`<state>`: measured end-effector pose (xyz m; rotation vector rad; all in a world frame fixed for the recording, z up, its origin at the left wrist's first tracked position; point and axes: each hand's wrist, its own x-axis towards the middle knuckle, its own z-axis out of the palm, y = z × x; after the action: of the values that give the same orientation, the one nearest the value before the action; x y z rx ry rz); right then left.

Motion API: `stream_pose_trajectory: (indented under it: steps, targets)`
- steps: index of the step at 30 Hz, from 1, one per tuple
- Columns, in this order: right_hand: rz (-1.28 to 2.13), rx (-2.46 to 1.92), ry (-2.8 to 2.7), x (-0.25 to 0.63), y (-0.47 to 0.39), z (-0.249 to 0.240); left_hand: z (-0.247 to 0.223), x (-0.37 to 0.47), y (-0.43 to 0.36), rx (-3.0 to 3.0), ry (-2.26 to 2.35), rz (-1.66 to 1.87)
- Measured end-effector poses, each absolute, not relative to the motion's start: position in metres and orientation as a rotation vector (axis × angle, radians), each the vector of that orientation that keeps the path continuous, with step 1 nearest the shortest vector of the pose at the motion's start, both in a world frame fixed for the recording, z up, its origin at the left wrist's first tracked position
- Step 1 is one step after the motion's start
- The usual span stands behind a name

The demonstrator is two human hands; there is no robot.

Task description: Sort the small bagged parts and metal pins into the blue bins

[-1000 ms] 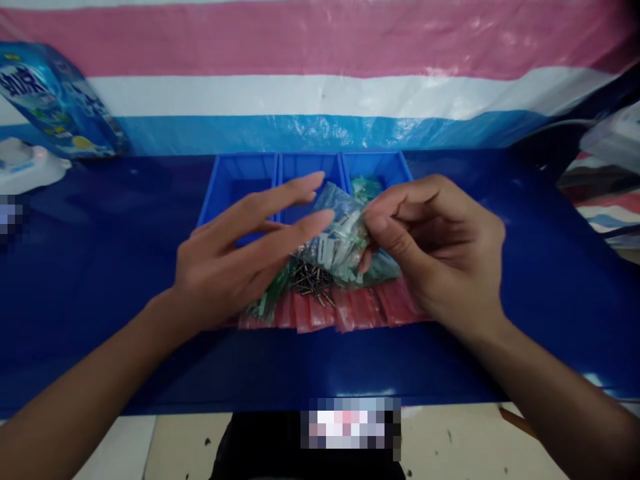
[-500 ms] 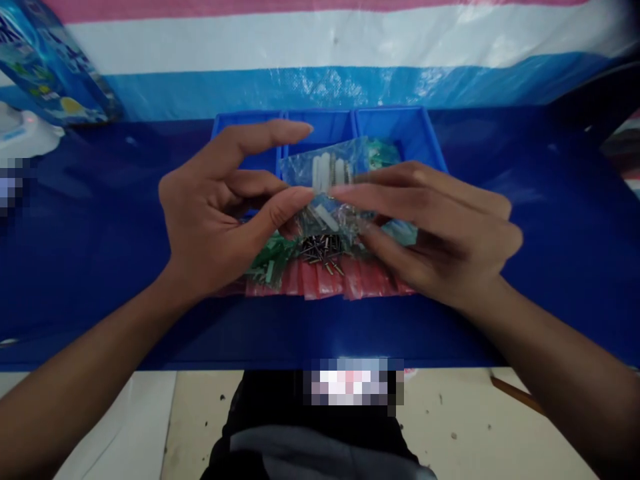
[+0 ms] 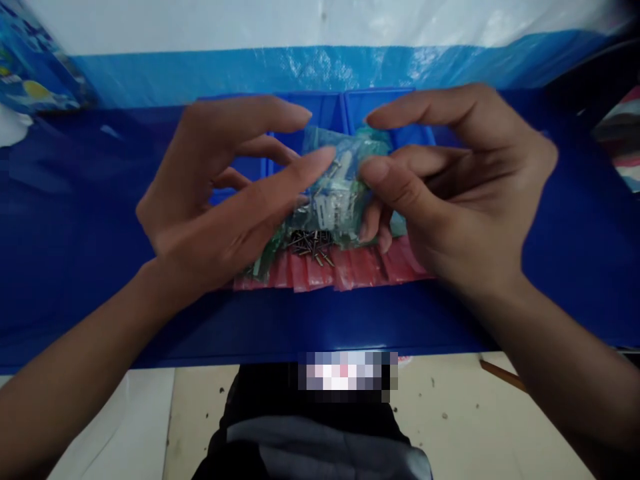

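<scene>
A small clear plastic bag (image 3: 334,200) of white plugs and metal screws hangs in front of me above the table. My left hand (image 3: 215,200) grips its left side, the thumb across the front and fingers behind, with the index finger raised. My right hand (image 3: 470,187) pinches its right side between the thumb and the fingers behind; its index finger is lifted off. Below the bag lies a pile of loose screws (image 3: 313,245) on pink-red plastic packets (image 3: 320,277). Green packaging (image 3: 265,260) lies partly behind my left hand.
A divided blue bin (image 3: 320,107) stands behind my hands, with a greenish bag in its right compartment. At the far left is a blue printed package (image 3: 40,67) beside a white object (image 3: 13,127). The blue table (image 3: 225,327) ends close to my lap.
The bag's contents have shifted, with white plugs now lower in it. My right hand has turned and its index finger has risen; my left thumb has moved up across the bag. The view has tilted down.
</scene>
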<state>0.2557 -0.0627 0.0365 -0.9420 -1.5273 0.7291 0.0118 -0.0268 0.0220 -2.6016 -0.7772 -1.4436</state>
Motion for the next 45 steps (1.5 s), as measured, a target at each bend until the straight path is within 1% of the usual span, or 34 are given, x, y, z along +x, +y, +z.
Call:
stream_pose_trajectory:
  steps: [3,5,11,15,18,21,25,30,35,37,41,45]
  targets:
    - [0.800,-0.897,-1.553,0.257,-0.064,0.037,0.027,0.008,-0.026,-2.590,-0.675,-1.333]
    - [0.789,-0.873,-1.584,0.258,-0.064,0.038,0.029,0.005,-0.022,-2.526,-0.655,-1.331]
    - [0.429,-0.870,-1.806,0.257,-0.066,0.034,0.030,0.011,-0.025,-2.527,-0.785,-1.440]
    - [0.412,-0.928,-1.717,0.263,-0.054,0.031,0.029,0.017,-0.031,-2.633,-0.797,-1.449]
    - [0.247,-0.933,-1.568,0.286,-0.028,0.028,0.029,0.017,-0.028,-2.609,-0.845,-1.513]
    - [0.127,-1.070,-1.595,0.319,0.000,0.022,0.031,0.015,-0.024,-2.507,-0.956,-1.558]
    - [0.154,-1.184,-1.671,0.346,0.023,0.010,0.034,0.013,-0.022,-2.464,-1.113,-1.513]
    - [0.059,-1.247,-1.718,0.347,0.032,0.003,0.033,0.012,-0.019,-2.443,-1.029,-1.546]
    - [-0.251,-1.326,-1.899,0.346,0.025,0.015,0.032,0.011,-0.017,-2.423,-1.009,-1.556]
    - [-0.217,-1.327,-2.039,0.346,0.020,0.019,0.031,0.009,-0.018,-2.434,-1.055,-1.502]
    - [-0.003,-1.286,-2.311,0.341,0.010,0.016,0.030,0.004,-0.019,-2.469,-1.104,-1.331]
    - [-0.021,-1.265,-2.378,0.333,0.003,0.017,0.028,0.001,-0.017,-2.494,-1.028,-1.322]
